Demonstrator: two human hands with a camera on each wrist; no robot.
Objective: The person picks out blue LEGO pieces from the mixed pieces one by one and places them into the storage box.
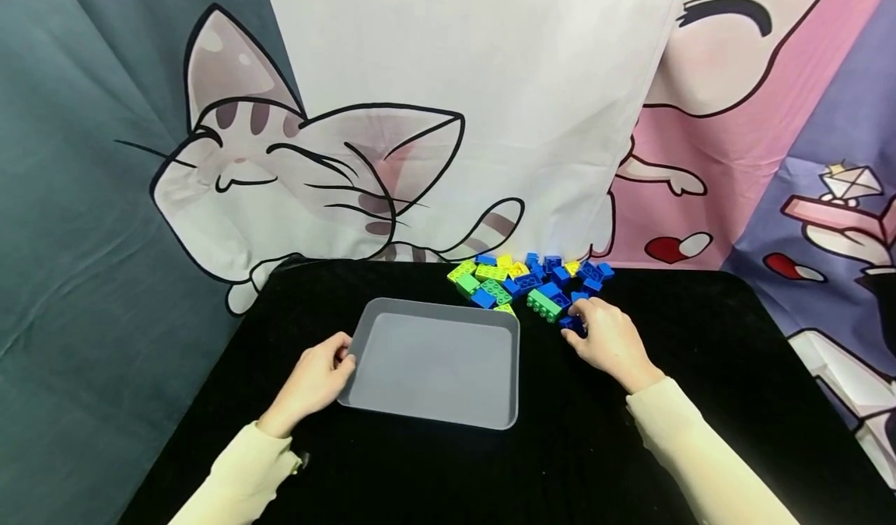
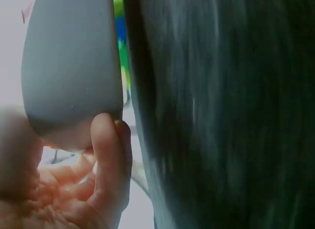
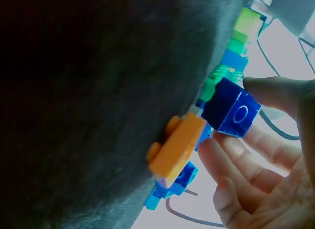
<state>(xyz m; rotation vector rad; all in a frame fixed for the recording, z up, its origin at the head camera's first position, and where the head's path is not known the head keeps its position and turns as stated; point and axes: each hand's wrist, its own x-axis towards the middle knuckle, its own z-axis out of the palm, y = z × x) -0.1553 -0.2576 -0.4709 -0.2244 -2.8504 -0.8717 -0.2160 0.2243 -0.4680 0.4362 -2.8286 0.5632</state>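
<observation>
My left hand (image 1: 316, 377) grips the left rim of a shallow grey tray (image 1: 430, 362), which stands on the black tabletop. In the left wrist view, fingers (image 2: 106, 155) curl at the tray's edge (image 2: 74, 66). At the near right side of a brick pile, my right hand (image 1: 612, 342) pinches a blue toy brick (image 3: 231, 108) between thumb and fingers. Close by in the right wrist view are an orange brick (image 3: 179, 145) and a green brick (image 3: 216, 81). From the head view, the hand partly covers the blue brick.
Several blue, green and yellow bricks (image 1: 528, 282) lie heaped along the back of the black table (image 1: 434, 470), behind and right of the tray. A printed cloth (image 1: 525, 66) with cartoon figures hangs behind the table's back edge.
</observation>
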